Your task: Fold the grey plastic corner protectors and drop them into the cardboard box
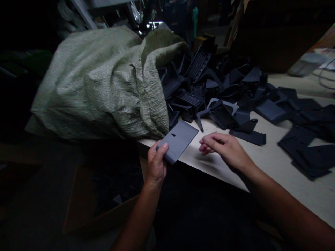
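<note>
A flat grey plastic part (179, 141) with a small keyhole-shaped opening is held in my left hand (157, 162), thumb on its face, at the table's front edge. To its right, my right hand (221, 148) hovers over the table with fingers curled together; whether anything is between them is hidden. Behind both hands lies a heap of dark plastic parts (220, 113), spilling from the mouth of a pale green woven sack (104, 83).
More dark parts (316, 157) lie in loose stacks on the right of the pale table (225, 174). Below the table's edge at the left stands a cardboard box (81, 198) with dark pieces inside. A cable and clear plastic are at the far right.
</note>
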`<state>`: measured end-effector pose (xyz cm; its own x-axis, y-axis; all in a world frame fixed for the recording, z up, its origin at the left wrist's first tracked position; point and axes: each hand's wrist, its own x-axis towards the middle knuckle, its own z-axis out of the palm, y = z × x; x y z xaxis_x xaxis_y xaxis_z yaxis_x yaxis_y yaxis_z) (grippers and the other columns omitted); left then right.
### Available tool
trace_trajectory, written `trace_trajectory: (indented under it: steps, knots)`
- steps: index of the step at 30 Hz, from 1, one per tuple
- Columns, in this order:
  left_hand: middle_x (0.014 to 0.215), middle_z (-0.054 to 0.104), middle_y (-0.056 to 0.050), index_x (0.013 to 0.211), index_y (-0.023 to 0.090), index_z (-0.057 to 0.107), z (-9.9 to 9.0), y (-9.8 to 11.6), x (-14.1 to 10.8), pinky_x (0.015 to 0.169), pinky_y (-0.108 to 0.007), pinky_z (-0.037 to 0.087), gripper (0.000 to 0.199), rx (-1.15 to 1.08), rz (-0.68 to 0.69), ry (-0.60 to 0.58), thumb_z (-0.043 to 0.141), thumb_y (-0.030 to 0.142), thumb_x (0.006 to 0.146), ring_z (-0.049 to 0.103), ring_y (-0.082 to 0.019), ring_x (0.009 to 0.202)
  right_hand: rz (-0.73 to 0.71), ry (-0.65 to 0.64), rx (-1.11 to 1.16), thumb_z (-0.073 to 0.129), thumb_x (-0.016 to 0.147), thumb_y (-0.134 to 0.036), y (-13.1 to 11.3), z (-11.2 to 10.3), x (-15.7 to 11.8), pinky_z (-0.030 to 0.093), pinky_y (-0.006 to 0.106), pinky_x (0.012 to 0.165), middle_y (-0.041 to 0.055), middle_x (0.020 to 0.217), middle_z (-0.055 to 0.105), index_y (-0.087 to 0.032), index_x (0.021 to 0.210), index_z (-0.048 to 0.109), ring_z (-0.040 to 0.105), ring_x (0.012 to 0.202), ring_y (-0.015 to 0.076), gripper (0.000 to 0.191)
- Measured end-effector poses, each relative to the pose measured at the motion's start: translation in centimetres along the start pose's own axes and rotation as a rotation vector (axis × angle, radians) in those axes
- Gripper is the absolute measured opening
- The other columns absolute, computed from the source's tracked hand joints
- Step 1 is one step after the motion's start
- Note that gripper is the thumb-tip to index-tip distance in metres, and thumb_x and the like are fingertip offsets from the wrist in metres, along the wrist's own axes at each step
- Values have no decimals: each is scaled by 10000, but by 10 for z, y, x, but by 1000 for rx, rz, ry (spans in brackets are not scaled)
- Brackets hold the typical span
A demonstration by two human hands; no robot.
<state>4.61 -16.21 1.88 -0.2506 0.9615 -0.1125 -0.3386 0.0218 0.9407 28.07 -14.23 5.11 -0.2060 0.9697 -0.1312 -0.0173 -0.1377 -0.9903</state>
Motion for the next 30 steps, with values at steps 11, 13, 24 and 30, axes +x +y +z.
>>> trace_trajectory:
  steps: [11,13,24,30]
  knots:
    - [767,705,-49,850,191,706,11,0,-3,726,-336,528,422,-183,-181,-240,611,602,868,666,-223,732,-26,-248,59,786,906,-525,11,33,-22,568,311,732,36,823,732,-170,949,786,687,779,226,357]
    - [842,758,-90,952,168,725,14,2,3,771,-374,559,482,-200,-330,-279,590,626,883,719,-264,803,-104,-309,-207,749,943,-471,12,27,-25,499,270,605,20,746,696,-177,915,791,616,640,184,299]
    - [829,797,-76,929,211,608,54,2,-24,869,-416,567,136,-215,-287,-268,602,336,875,757,-278,850,-158,-142,-13,627,1031,-521,26,47,-41,487,293,775,39,920,682,-178,1003,733,602,851,216,360]
    - [826,800,-105,915,210,607,57,8,-26,843,-426,555,192,-212,-284,-217,625,381,831,749,-295,810,-147,-145,4,642,1001,-566,22,51,-40,554,299,810,68,945,732,-162,1005,775,666,896,248,426]
